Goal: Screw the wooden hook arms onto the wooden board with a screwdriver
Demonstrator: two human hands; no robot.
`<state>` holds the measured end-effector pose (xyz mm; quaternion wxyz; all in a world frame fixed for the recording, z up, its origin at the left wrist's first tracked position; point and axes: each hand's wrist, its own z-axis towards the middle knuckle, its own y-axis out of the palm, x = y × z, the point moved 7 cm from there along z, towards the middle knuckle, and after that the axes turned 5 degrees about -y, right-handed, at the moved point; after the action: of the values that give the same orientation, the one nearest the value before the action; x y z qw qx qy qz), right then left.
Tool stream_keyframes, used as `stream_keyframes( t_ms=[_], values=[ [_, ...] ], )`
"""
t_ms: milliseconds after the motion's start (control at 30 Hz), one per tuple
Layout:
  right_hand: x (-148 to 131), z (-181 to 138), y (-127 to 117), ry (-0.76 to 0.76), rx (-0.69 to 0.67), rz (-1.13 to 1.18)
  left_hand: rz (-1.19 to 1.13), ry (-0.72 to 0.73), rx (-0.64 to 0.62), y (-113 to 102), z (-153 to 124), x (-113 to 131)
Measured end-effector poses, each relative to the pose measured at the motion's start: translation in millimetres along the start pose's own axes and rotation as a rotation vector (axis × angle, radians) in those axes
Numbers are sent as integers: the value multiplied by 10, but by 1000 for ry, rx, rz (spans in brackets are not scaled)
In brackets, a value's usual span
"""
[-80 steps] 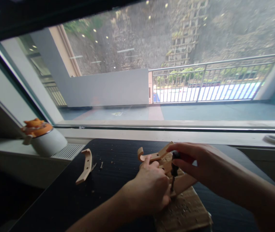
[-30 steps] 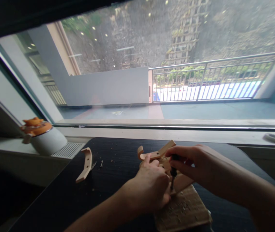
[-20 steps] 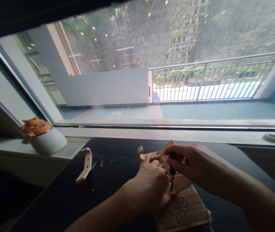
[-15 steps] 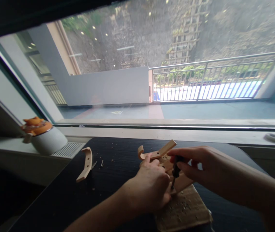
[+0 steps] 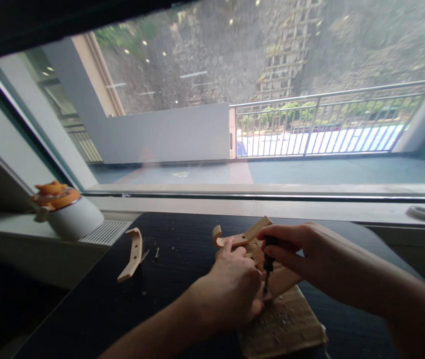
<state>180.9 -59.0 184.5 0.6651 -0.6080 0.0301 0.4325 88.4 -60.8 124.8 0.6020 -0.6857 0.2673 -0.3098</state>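
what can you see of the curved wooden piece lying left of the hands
The curved wooden piece is a slim strip of pale, smooth-looking wood bent in a shallow arc, with a small hooked tip at its far end. Two dark spots along it look like holes. It lies loose on the dark table, far end toward the window. A few wood chips lie just right of it. No hand touches it; the left hand is off to its right.
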Motion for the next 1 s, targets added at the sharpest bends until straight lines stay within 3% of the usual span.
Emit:
stream_keyframes(
  t_ms=[367,600,1000],
  values=[
    [34,7,-17,51,29,-44,29,-3,2,10,1,7],
    [98,-91,5,66,-89,4,-6,32,73,16,-3,-24],
    [130,-54,11,99,-74,-45,2,4,43,10,-5,-3]
  ],
)
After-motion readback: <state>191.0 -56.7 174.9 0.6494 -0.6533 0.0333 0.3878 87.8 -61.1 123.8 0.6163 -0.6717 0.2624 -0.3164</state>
